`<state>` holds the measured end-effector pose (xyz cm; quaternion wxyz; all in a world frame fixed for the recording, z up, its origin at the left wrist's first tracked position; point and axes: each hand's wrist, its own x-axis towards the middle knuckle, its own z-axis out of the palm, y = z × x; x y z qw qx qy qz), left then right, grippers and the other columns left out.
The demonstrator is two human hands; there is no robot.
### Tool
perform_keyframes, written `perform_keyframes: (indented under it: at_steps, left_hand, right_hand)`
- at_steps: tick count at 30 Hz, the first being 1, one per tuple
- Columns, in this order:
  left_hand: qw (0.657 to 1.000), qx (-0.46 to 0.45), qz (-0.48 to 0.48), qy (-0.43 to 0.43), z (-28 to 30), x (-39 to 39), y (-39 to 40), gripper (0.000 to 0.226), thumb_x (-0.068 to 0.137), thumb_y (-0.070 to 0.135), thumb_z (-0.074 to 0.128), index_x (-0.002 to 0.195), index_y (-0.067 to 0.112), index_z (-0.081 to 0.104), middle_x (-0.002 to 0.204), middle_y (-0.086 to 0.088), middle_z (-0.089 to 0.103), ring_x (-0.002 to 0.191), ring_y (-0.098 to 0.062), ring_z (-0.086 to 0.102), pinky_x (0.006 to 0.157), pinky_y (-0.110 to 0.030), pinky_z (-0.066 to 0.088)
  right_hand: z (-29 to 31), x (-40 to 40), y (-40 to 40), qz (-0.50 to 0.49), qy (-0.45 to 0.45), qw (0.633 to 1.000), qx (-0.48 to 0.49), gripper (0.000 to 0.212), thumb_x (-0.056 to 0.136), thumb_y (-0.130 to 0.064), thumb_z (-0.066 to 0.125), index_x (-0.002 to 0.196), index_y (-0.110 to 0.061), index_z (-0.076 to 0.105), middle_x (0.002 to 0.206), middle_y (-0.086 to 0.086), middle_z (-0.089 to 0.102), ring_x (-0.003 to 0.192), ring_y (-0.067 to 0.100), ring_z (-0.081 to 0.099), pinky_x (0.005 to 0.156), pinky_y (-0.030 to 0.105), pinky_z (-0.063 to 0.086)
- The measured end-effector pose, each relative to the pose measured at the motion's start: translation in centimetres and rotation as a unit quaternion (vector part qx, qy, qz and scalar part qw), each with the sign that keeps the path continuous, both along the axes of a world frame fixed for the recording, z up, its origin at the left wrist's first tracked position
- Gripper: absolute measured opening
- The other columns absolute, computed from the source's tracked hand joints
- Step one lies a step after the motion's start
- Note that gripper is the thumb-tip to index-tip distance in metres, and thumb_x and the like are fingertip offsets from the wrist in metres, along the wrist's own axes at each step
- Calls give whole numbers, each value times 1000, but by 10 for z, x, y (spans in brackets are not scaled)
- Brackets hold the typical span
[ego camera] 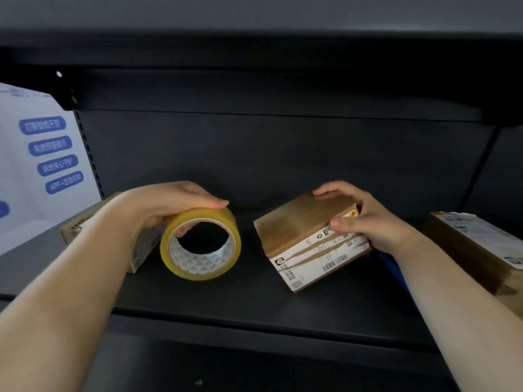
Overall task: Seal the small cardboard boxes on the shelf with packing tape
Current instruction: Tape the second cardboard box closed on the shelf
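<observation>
A roll of yellowish clear packing tape (203, 264) stands on its edge on the dark shelf (254, 298). My left hand (172, 203) holds it from above, with the thumb on top and fingers curled into the core. To the right, a small cardboard box (300, 230) with a torn white shipping label is tilted up on one edge. My right hand (365, 219) grips its right end, fingers over the top and thumb on the label side.
Another small cardboard box (82, 224) lies behind my left forearm. A longer labelled box (478, 244) sits at the right end of the shelf. A white carton with blue labels (42, 165) stands at far left. An upper shelf overhangs the space.
</observation>
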<state>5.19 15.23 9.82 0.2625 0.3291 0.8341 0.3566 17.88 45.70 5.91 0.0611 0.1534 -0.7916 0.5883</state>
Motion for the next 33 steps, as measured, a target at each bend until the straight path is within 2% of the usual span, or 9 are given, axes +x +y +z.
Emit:
perform_keyframes:
  at_steps: [7, 11, 15, 18, 21, 24, 28, 31, 33]
  left_hand:
    - [997, -81, 10, 16, -3, 3, 32, 31, 84, 50, 58, 77, 23, 71, 77, -11, 62, 74, -24, 60, 69, -38, 53]
    - [995, -100, -30, 7, -6, 10, 54, 25, 90, 44, 51, 104, 28, 65, 62, 1, 65, 57, -8, 63, 47, -22, 48]
    - [995, -94, -42, 12, -7, 13, 65, 16, 90, 36, 52, 90, 29, 67, 78, 1, 72, 77, -12, 67, 64, -33, 55]
    - [995, -93, -44, 17, -8, 17, 66, 19, 91, 36, 51, 91, 25, 67, 84, -4, 74, 87, -19, 68, 77, -41, 57]
    - [996, -73, -36, 26, -13, 20, 61, 24, 92, 38, 51, 100, 23, 68, 94, -7, 73, 97, -24, 67, 94, -52, 49]
    - [998, -35, -47, -31, -21, 16, 41, 39, 77, 54, 59, 114, 40, 61, 117, 6, 65, 109, -13, 60, 101, -45, 44]
    - [976, 71, -126, -163, -36, 7, 22, 80, 51, 40, 83, 125, 35, 53, 121, 0, 63, 102, -12, 65, 85, -33, 51]
    - [945, 85, -187, -255, -37, 7, 32, 80, 59, 20, 76, 129, 21, 39, 91, -4, 70, 68, -6, 69, 60, -21, 54]
    - [939, 77, -179, -283, -39, 7, 38, 87, 54, 27, 84, 128, 19, 39, 79, -3, 72, 67, -8, 70, 59, -19, 54]
  right_hand:
    - [-18, 2, 16, -32, -17, 999, -34, 59, 52, -28, 78, 109, -27, 61, 111, 5, 61, 95, 21, 66, 71, 28, 54]
    - [-12, 13, 28, -79, -97, 988, 88, 57, 57, -33, 84, 109, -43, 62, 120, -5, 58, 111, 16, 58, 86, 31, 50]
    - [25, 21, 13, -167, -132, 901, 379, 59, 57, -80, 45, 112, -57, 51, 147, -7, 34, 135, 16, 28, 110, 41, 18]
    - [34, 9, -29, -219, -102, 811, 532, 110, 47, -93, 7, 136, -38, 42, 156, -3, 18, 141, 21, 17, 110, 56, 1]
    - [14, 2, -71, -173, -25, 814, 554, 99, 62, -89, 20, 146, -39, 11, 158, -3, 8, 144, 21, 8, 110, 58, -3]
    - [-7, 4, -75, -151, 11, 794, 589, 83, 73, -80, 32, 144, -46, 5, 158, -6, 8, 144, 18, 5, 112, 57, -1]
    - [-19, 2, -66, -179, 84, 803, 563, 72, 80, -74, 28, 144, -46, 11, 156, -9, 15, 143, 13, 12, 114, 47, 5]
    - [-22, -3, -61, -181, 117, 806, 551, 67, 82, -69, 34, 143, -47, 18, 154, -11, 21, 142, 10, 16, 115, 43, 7]
    - [-22, -7, -57, -179, 121, 810, 546, 64, 83, -64, 38, 142, -47, 20, 154, -12, 22, 141, 8, 16, 115, 41, 7]
